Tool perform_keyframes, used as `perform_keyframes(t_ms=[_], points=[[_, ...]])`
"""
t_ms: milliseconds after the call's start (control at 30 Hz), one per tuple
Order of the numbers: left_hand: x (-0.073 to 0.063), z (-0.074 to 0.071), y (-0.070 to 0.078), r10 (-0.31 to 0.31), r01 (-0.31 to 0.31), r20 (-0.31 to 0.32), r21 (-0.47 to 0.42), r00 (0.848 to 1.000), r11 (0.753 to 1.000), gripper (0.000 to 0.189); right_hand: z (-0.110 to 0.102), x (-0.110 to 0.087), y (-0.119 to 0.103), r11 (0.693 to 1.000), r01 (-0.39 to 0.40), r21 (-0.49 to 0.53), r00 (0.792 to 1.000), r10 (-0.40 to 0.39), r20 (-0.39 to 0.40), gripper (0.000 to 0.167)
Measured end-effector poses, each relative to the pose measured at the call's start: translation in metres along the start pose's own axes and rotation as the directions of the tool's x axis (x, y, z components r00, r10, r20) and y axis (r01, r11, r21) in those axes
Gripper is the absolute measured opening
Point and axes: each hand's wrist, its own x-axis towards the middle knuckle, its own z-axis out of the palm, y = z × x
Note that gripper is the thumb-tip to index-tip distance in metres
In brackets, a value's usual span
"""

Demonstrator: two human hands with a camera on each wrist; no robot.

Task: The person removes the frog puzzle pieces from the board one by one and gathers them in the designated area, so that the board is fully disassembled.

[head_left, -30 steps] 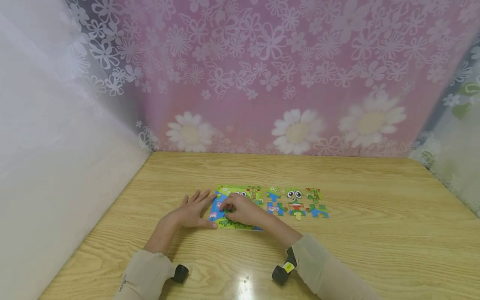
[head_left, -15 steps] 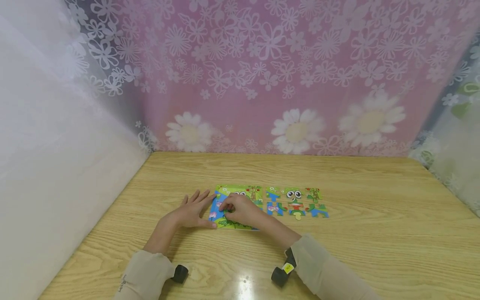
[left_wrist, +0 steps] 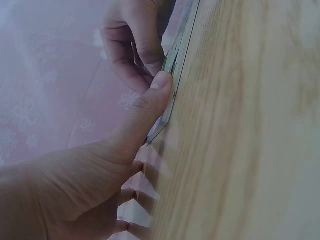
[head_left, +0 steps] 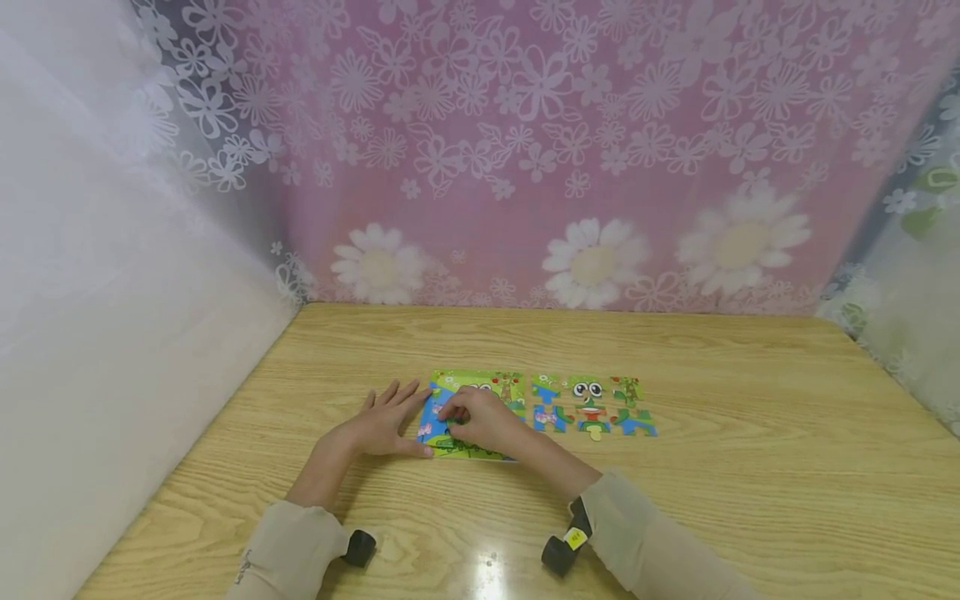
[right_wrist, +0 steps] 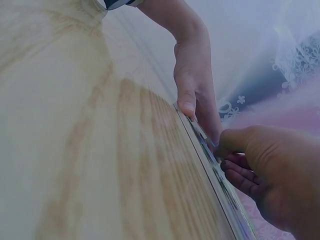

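Observation:
A picture puzzle board (head_left: 480, 374) with a frog scene lies flat on the table. My left hand (head_left: 378, 423) is spread at the board's left side, its thumb resting on the near left corner and a fingertip at the far left corner. Over the board's left half, my right hand (head_left: 487, 421) pinches a puzzle piece (right_wrist: 201, 131) between thumb and fingers. The piece sits tilted at the board near my left thumb, and my fingers mostly cover it. My right hand hides the middle of the picture. In the left wrist view, the thumb (left_wrist: 145, 107) presses on the board's edge.
Right of the board, several loose puzzle pieces (head_left: 595, 417) lie in two rows, one with big frog eyes (head_left: 587, 388). The wooden table (head_left: 720, 500) reaches back to a pink flowered curtain (head_left: 480, 167). A white sheet (head_left: 135, 317) hangs along the left.
Both hands stay nearly where they were. The picture by my right fingertips looks slightly different, as the pinched puzzle piece has shifted a little.

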Motion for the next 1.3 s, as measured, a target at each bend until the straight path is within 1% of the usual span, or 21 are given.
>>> perform_keyframes(t_ms=[267,400,467,633,767,933,1067,1300], points=[[-0.003,-0.002,0.003,0.011,-0.011,-0.002,-0.023,1.000,1.000,0.097,-0.004,-0.002,-0.001,0.999,0.011,0.038,1.000,-0.010,-0.019,0.015],[-0.002,-0.001,0.003,0.011,-0.011,-0.005,-0.022,1.000,1.000,0.097,-0.011,-0.006,0.001,0.998,0.001,0.056,1.000,0.000,-0.020,0.016],[-0.001,-0.001,0.002,0.010,-0.010,-0.005,-0.018,1.000,1.000,0.097,-0.016,-0.010,0.000,0.999,0.007,0.044,1.000,-0.006,-0.022,0.015],[0.002,0.002,-0.002,0.004,-0.004,-0.003,-0.006,1.000,1.000,0.098,-0.029,-0.022,0.000,1.000,0.005,0.006,1.000,-0.004,-0.028,0.013],[0.003,0.003,-0.004,-0.002,0.002,-0.001,0.009,1.000,1.000,0.098,-0.038,-0.031,0.006,0.999,-0.029,0.031,0.999,0.030,-0.018,0.014],[0.002,0.002,-0.004,0.002,-0.002,-0.004,-0.006,1.000,1.000,0.097,-0.050,-0.046,0.011,0.997,-0.070,0.037,0.997,0.071,-0.027,0.014],[0.002,0.002,-0.005,0.005,-0.005,-0.002,-0.004,1.000,1.000,0.097,-0.058,-0.058,0.019,0.999,-0.048,-0.003,0.997,0.048,-0.058,0.014],[0.003,0.004,-0.007,0.007,-0.007,-0.002,-0.016,1.000,1.000,0.099,-0.071,-0.079,0.032,1.000,-0.010,-0.013,0.995,0.009,-0.100,0.015]])
